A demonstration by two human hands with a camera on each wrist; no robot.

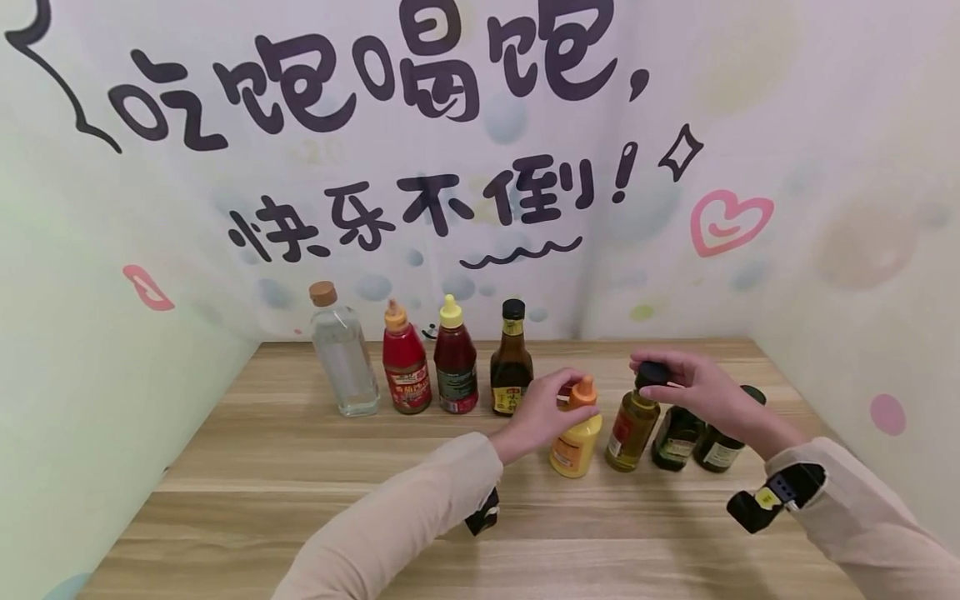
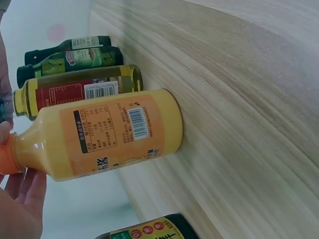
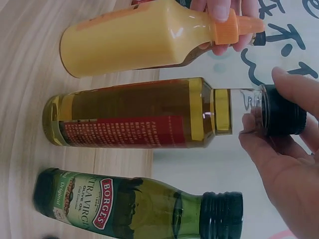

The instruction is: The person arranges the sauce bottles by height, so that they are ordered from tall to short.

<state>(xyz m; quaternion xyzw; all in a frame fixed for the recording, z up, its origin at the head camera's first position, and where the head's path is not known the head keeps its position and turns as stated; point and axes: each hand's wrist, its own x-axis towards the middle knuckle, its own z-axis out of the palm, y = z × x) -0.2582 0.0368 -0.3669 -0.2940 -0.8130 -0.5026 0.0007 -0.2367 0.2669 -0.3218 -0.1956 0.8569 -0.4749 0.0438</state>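
My left hand [image 1: 534, 417] pinches the orange cap [image 2: 7, 155] of a yellow squeeze bottle [image 1: 576, 448], which stands upright on the wooden table. Just right of it is a clear bottle of golden oil [image 3: 124, 114] with a red label. My right hand [image 1: 708, 392] grips that bottle's black cap [image 3: 284, 110], thumb on one side and fingers on the other. Close by on the right stand a green olive oil bottle [image 3: 82, 196] and a second dark green bottle [image 1: 720, 450], partly hidden under my right hand and wrist in the head view.
Along the back stand a clear bottle with a cork-coloured cap [image 1: 345, 358], a red sauce bottle [image 1: 406, 367], a dark red bottle with a yellow tip [image 1: 455, 367] and a brown sauce bottle [image 1: 512, 362]. Behind the table [image 1: 315, 517] hangs a printed backdrop [image 1: 480, 225].
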